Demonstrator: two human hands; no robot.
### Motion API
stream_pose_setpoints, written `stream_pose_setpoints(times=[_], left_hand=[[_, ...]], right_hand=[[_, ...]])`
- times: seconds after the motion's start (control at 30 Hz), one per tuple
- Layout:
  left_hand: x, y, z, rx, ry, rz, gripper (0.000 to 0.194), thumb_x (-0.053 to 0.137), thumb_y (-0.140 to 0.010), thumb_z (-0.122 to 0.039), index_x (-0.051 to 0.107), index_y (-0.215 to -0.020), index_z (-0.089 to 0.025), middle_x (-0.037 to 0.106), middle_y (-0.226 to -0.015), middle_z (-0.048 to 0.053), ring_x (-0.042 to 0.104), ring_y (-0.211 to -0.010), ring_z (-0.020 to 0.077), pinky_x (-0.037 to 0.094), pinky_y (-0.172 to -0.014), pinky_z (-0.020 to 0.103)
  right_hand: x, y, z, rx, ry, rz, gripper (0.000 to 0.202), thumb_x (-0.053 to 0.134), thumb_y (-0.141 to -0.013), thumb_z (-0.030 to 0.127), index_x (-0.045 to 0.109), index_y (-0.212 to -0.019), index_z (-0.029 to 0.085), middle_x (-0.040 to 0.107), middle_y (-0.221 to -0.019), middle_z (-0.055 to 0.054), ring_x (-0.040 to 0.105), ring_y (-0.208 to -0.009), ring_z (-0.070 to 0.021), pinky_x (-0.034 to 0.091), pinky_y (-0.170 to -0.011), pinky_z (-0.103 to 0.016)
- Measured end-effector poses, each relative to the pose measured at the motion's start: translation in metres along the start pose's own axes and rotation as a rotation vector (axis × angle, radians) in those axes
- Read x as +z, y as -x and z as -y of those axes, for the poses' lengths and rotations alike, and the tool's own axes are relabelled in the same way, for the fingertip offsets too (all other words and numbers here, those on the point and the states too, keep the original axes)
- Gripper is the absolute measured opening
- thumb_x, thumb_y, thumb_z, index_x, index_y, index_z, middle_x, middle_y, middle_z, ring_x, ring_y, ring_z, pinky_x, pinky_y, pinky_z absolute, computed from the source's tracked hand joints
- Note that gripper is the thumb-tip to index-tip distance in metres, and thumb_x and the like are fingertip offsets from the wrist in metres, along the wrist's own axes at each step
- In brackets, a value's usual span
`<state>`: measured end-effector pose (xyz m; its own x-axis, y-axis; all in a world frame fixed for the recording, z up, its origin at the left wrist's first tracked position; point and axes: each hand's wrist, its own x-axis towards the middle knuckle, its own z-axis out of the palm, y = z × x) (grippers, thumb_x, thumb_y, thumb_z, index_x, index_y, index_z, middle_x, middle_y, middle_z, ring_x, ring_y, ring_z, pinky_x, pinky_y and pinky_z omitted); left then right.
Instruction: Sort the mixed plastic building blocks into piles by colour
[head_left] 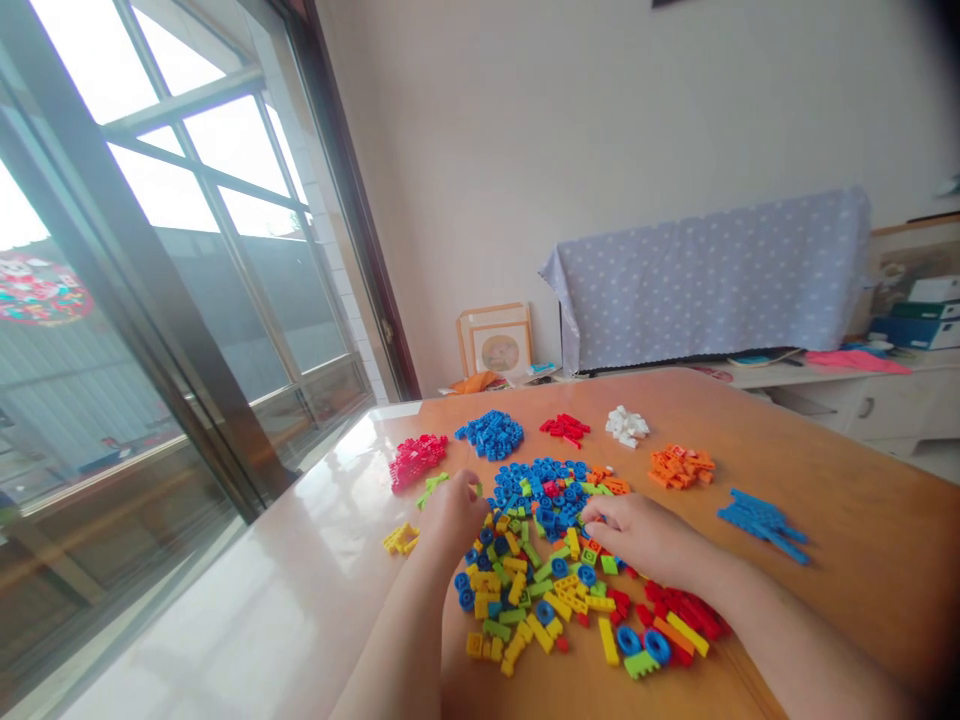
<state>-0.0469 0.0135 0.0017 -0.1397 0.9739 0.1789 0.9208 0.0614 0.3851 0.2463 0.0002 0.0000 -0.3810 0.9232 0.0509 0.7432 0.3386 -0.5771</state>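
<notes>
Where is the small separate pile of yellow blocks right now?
In the head view, the yellow pile lies on the left side of the table, just left of the left hand and nearer the camera than the lime green pile.

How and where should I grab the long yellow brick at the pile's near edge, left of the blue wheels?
I'd probably pinch the long yellow brick across its narrow width, close to the near end, coming from above and your side. It lies lengthwise, its near end toward you; a blue wheel sits close on its right, and another yellow brick lies by its far end.
</notes>
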Motion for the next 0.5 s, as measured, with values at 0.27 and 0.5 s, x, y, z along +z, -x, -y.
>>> stream_pose_setpoints(times=[0.27, 0.5], left_hand=[[0.004, -0.011, 0.031, -0.026, -0.121, -0.077, 0.024, 0.052, -0.079, -0.013, 0.069, -0.095, -0.019, 0.072, -0.096, 0.010, 0.066, -0.092, 0.0239, 0.042, -0.073, 0.028], [0.010, -0.015, 0.032, -0.101, 0.163, -0.139, 0.024, 0.049, -0.087, -0.020, 0.067, -0.104, -0.019, 0.073, -0.104, 0.009, 0.066, -0.095, 0.0215, 0.045, -0.075, 0.027]], right_hand=[[-0.004, 0.006, 0.004, -0.020, -0.024, -0.003, 0.024, 0.052, -0.088, 0.040, 0.070, -0.088, 0.024, 0.063, -0.070, 0.000, 0.053, -0.068, -0.0160, 0.035, -0.063, -0.023], [0.000, 0.000, -0.001, -0.002, -0.016, 0.000, 0.023, 0.054, -0.086, 0.039, 0.070, -0.086, 0.023, 0.063, -0.069, 0.000, 0.052, -0.065, -0.0153, 0.033, -0.061, -0.024]])
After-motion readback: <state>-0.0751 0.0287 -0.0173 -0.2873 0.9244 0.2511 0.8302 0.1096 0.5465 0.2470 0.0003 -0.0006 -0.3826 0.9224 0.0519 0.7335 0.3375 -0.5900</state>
